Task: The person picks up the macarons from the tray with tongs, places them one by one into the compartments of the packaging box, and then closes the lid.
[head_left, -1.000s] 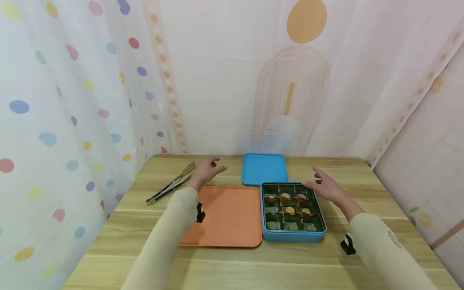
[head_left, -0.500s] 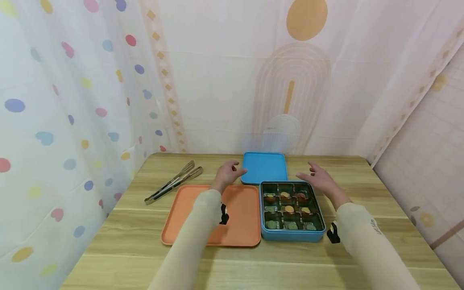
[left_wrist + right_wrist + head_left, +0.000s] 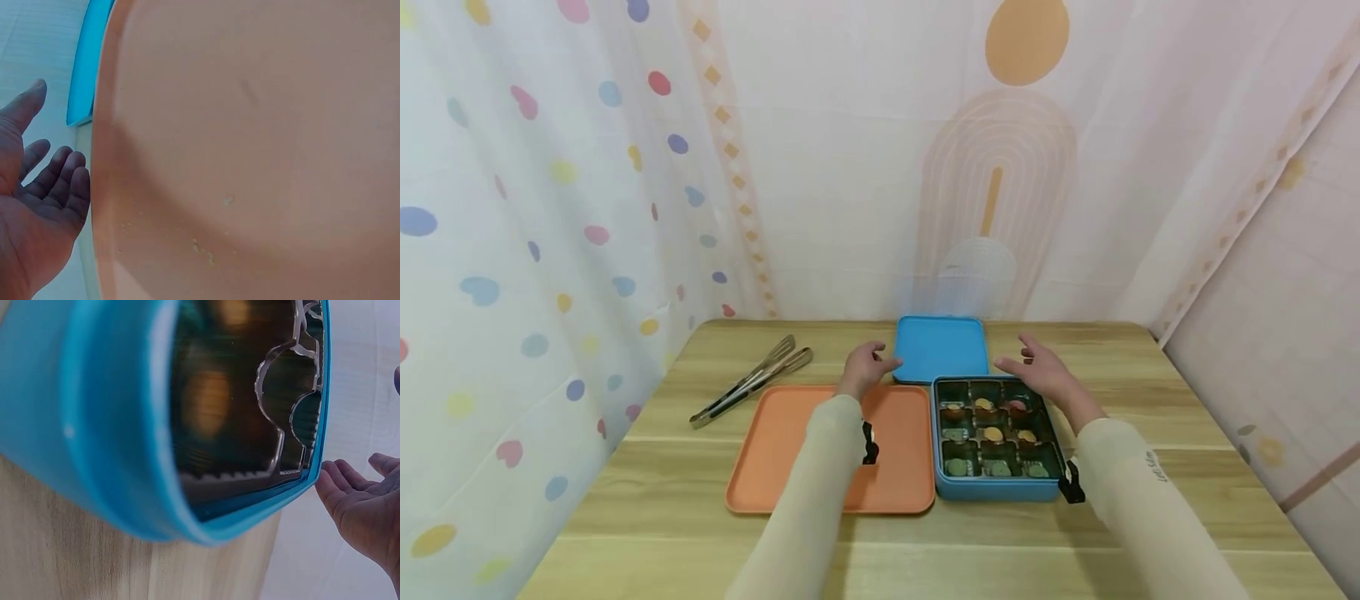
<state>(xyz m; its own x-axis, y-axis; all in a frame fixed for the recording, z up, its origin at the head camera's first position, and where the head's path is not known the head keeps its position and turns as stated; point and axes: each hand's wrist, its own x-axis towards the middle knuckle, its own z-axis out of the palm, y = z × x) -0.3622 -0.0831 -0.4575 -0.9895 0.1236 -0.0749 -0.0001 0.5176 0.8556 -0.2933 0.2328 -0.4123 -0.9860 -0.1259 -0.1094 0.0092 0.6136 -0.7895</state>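
My left hand (image 3: 865,369) hovers over the far edge of an orange tray (image 3: 790,433), fingers loosely bent and holding nothing. In the left wrist view the palm and relaxed fingers of that hand show beside the tray's rim, and pale crumbs (image 3: 209,256) lie on the tray. My right hand (image 3: 1041,372) is over the far right corner of a blue tin (image 3: 1000,490), also with nothing in it. Inside the tin a divided insert holds small yellow, green and reddish round pieces, such as a yellow one (image 3: 993,434). Behind the tin lies a flat blue lid (image 3: 940,350), between the two hands.
Metal tongs (image 3: 752,385) lie slantwise at the left of the wooden table (image 3: 655,500). A patterned curtain (image 3: 850,167) hangs behind the table's far edge, and a dotted one (image 3: 535,333) along the left.
Both hands have moved inward: my left hand rightward from beside the tongs toward the blue lid, my right hand slightly leftward over the tin's far corner. The tray, tin and lid stay in place.
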